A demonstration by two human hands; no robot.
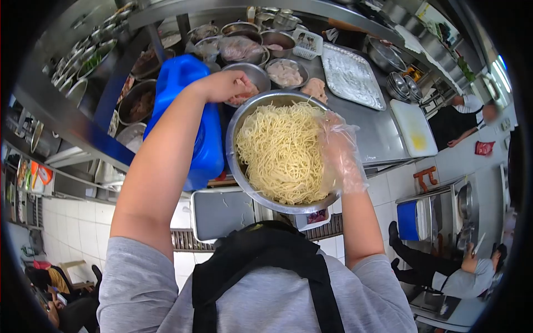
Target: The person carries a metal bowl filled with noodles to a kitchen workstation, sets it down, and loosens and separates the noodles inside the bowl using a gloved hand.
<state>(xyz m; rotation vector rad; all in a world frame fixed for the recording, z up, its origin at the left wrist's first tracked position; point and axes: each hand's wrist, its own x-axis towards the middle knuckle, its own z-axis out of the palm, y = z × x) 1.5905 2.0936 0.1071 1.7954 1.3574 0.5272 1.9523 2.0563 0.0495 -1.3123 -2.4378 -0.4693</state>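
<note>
A large metal bowl (240, 180) full of pale yellow noodles (280, 152) is in front of my body. My right hand (340, 150), in a clear plastic glove, is at the bowl's right side against the noodles; its fingertips are hard to make out. My bare left hand (225, 86) is past the bowl's upper left edge, over a smaller metal bowl (258, 75) with pinkish pieces in it. Its fingers are curled, and what they hold, if anything, is hidden. A blue plastic container (205, 150) stands under and beside my left forearm.
Beyond are several metal bowls, one with pale meat (285, 73), a foil-lined tray (352, 75) and a white cutting board (410, 127). A grey-lidded bin (222, 213) is below the counter. Other people are at the right (472, 272) and lower left (55, 286).
</note>
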